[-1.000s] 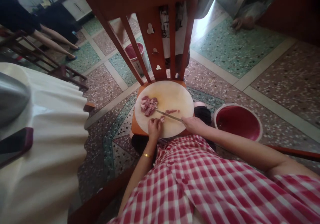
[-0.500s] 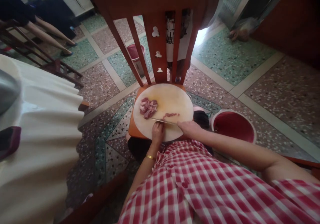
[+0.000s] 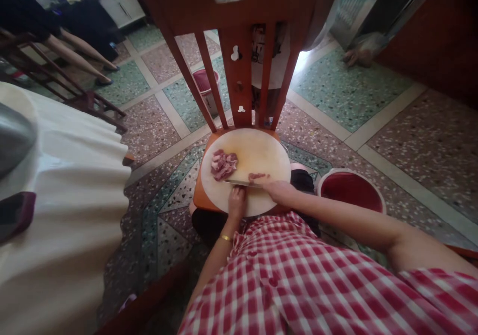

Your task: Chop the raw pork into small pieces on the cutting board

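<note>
On the round board [image 3: 263, 151] lies meat [image 3: 224, 165]; the right hand [image 3: 280, 192] clamps a knife [image 3: 241, 182], handle hidden; whether the left hand [image 3: 237, 204] grips something, I cannot tell.

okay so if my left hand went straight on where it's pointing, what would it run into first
Probably the knife blade, which crosses the line just beyond your left hand. Whether they touch or the blade sits slightly higher is unclear.
</note>
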`<state>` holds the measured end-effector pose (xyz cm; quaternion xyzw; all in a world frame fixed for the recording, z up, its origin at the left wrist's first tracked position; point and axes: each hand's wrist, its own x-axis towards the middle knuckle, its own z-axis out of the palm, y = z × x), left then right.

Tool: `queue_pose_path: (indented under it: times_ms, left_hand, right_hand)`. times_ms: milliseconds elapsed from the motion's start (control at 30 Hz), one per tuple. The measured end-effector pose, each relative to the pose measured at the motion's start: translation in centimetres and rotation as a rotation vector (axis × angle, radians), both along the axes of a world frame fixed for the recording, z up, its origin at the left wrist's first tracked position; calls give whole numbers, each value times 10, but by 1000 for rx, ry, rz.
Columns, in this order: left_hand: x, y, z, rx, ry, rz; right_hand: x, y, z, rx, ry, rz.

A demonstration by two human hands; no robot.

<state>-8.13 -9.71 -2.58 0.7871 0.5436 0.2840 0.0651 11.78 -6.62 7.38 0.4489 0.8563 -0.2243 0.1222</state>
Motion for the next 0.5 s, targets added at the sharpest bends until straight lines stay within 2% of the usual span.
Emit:
queue_pose_path:
  times_ms: [100,167,333,500]
  left_hand:
    - [0,0,4,11,-61,-14]
    - [0,0,5,22,-93,-3]
    - [0,-2,2,44,-78,44]
    - [-5,0,-3,95,-2,28]
  right_hand:
    - [28,-9,6,-4,-101,-43]
    - [32,-14,10,25,-112,-63]
    - [9,-20,17,21,-38,-47]
    - [-18,-11,19,-36,7,-69]
